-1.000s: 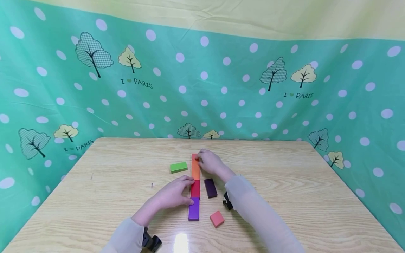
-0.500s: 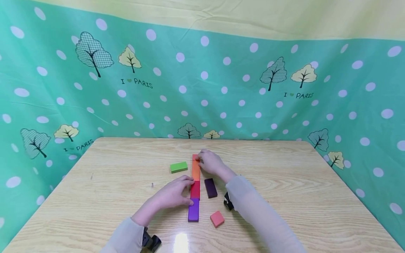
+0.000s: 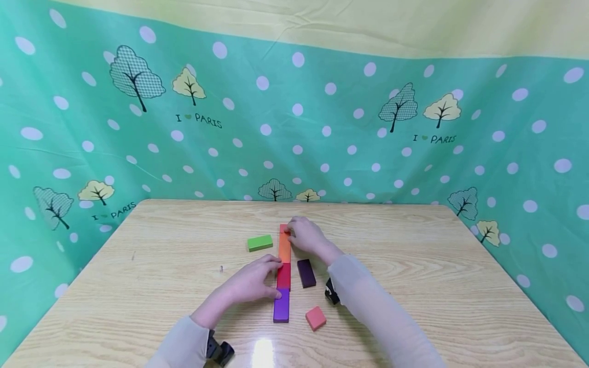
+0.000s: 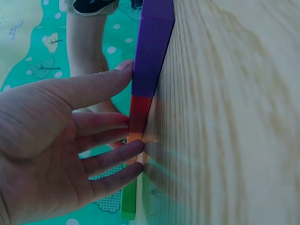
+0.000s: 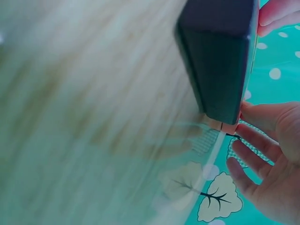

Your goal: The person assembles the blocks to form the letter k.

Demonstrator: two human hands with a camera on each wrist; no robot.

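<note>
A straight row of blocks runs away from me in the head view: a purple block (image 3: 281,308) nearest, then a red block (image 3: 284,276), an orange block (image 3: 285,249) and a small coral block (image 3: 282,228) at the far end. My left hand (image 3: 252,280) lies along the row's left side, its thumb touching the purple block and its fingertips at the red one. Those fingers are extended in the left wrist view. At the far end, my right hand (image 3: 307,235) touches the coral and orange blocks from the right with loosely extended fingers.
A dark purple block (image 3: 306,273) lies just right of the row, below my right forearm. Nearer me sits a loose coral block (image 3: 315,318). Left of the orange block is a green block (image 3: 259,243). A polka-dot curtain (image 3: 294,128) hangs behind the wooden table (image 3: 414,245).
Over the first half second the row shifted very slightly toward me, its near end a touch leftward. Both hands have stayed almost in place, and the loose blocks have not moved.
</note>
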